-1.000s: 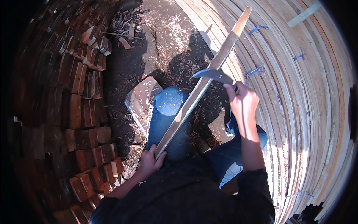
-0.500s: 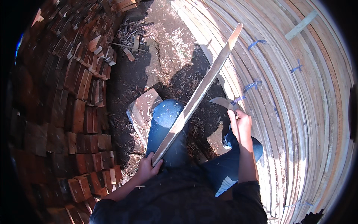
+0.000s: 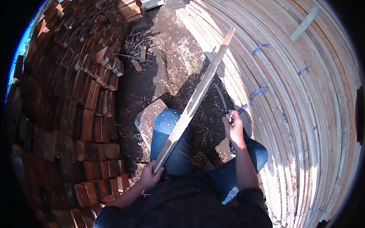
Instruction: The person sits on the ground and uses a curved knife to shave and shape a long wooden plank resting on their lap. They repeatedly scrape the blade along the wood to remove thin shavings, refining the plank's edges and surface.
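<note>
My left hand (image 3: pixel 151 175) grips the lower end of a long wooden stick (image 3: pixel 192 106). The stick slants up to the right across my bent knee, and its far tip looks pale where the wood is bare. In my right hand (image 3: pixel 234 129) is a knife with a curved blade (image 3: pixel 220 95), my fingers closed round its handle. The blade points upward, seen nearly edge-on, to the right of the stick and apart from it.
Stacked cut timber blocks (image 3: pixel 91 114) rise along the left. On the right lie long wooden strips (image 3: pixel 281 114) bundled with blue ties (image 3: pixel 260 91). A flat board (image 3: pixel 146 117) rests beside my knee; shavings (image 3: pixel 182 49) litter the dirt ground.
My right hand has moved slightly left and turned the knife, so its blade points up instead of left. The stick's far tip has shifted a little left and down.
</note>
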The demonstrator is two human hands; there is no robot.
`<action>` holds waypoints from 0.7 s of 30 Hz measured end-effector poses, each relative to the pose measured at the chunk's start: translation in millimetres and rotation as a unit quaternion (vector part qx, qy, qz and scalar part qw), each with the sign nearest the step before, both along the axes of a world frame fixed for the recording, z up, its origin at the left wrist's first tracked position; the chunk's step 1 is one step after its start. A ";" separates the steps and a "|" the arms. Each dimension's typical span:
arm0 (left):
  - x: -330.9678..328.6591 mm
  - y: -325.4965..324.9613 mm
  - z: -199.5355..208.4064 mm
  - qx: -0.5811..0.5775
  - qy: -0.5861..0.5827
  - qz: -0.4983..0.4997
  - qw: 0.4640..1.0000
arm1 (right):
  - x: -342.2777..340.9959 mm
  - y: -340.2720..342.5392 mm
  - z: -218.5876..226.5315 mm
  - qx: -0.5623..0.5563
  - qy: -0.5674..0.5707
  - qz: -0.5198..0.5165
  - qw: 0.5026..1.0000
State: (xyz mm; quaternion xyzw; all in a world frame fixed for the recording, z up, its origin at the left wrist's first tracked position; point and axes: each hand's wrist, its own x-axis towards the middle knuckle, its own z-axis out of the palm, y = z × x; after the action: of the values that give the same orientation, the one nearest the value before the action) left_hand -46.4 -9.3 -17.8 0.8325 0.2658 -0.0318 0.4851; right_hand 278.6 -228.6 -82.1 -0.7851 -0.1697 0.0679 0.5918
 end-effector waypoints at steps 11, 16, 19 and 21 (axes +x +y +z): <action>4.9 -7.0 3.8 0.012 -0.027 0.029 0.999 | 6.1 -8.6 7.7 0.120 0.137 -0.011 0.983; -1.0 -3.3 5.4 0.023 -0.001 0.015 1.000 | 3.3 -7.7 1.9 0.070 0.133 -0.016 0.988; -3.0 -5.8 17.0 0.035 0.023 0.016 0.999 | 3.7 -5.7 -0.3 0.067 0.156 -0.037 0.985; -18.5 -6.9 9.7 0.058 0.045 -0.006 0.997 | 6.9 -12.7 -14.2 0.074 0.155 -0.054 0.984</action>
State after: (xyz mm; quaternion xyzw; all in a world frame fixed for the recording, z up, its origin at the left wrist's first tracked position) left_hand -64.9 -16.3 -8.1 0.8586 0.2840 -0.0566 0.4230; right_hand 285.6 -241.4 -96.3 -0.7269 -0.0374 0.1440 0.6704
